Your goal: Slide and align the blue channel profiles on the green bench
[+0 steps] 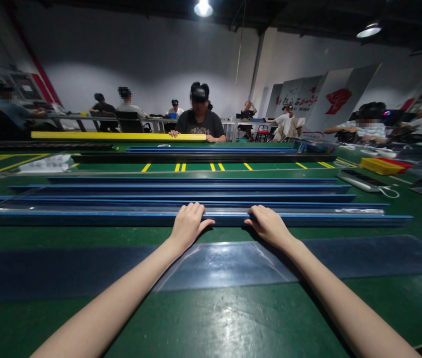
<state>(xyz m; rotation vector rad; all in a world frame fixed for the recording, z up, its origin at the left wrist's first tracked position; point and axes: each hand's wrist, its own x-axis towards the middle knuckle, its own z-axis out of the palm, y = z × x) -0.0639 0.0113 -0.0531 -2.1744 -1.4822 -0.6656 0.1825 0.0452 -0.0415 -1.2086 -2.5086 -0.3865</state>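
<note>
Both hands rest at the middle of the nearest long blue channel strip [319, 221], which lies crosswise on the green table. My left hand [189, 223] grips its near wall, fingers curled over the top and thumb along the front. A short way to the right, my right hand [268, 224] holds the same wall with its fingers bent over the edge; part of its thumb shows. Clear film or plastic glints inside the channel. Nearer to me, a flat transparent plastic sheet [226, 266] stretches across the table beneath my forearms.
Several more blue strips [196, 188] lie parallel beyond. A black strip [203, 158] crosses behind them. At right are a white device with a dark screen [362, 180] and a yellow tray [378, 166]. Opposite, a person [199, 119] holds a long yellow strip [121, 136].
</note>
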